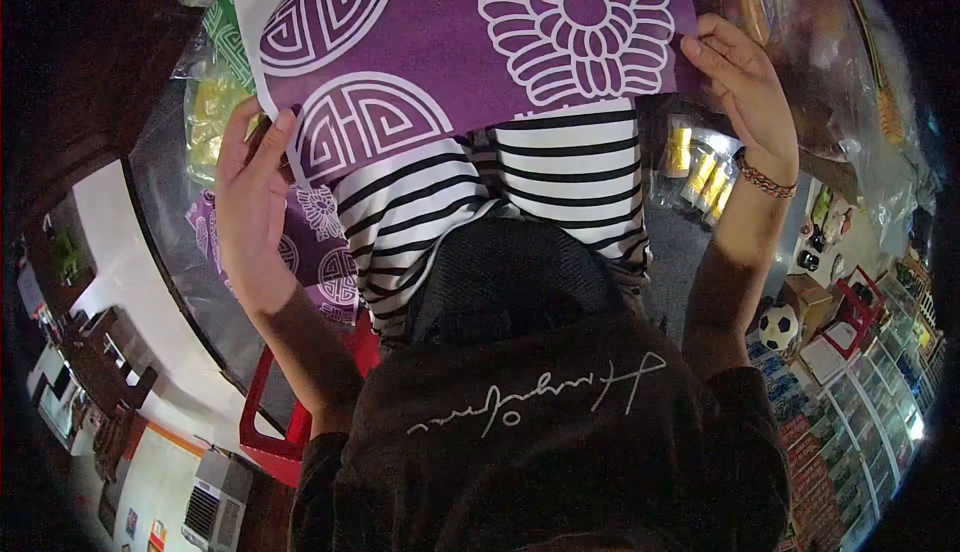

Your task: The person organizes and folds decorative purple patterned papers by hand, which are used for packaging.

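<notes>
A purple printed sheet (430,72) with white round emblems and a large white flower is stretched over my lap between both hands. On its left edge, by the white border, my left hand (252,177) pinches it between thumb and fingers. My right hand (735,72) grips the right edge, with a braided bracelet on the wrist. Beneath the sheet are my legs in black-and-white striped trousers (570,162). Another purple patterned piece (320,252) lies below my left hand. The sheet's far edge runs out of view.
Clear bags with yellow contents (208,132) lie at left, and small gold-coloured packets (705,177) at right. Clear plastic wrapping (850,62) covers the upper right. A red stool or frame (262,402) stands by my left elbow. A football (779,326) rests farther right.
</notes>
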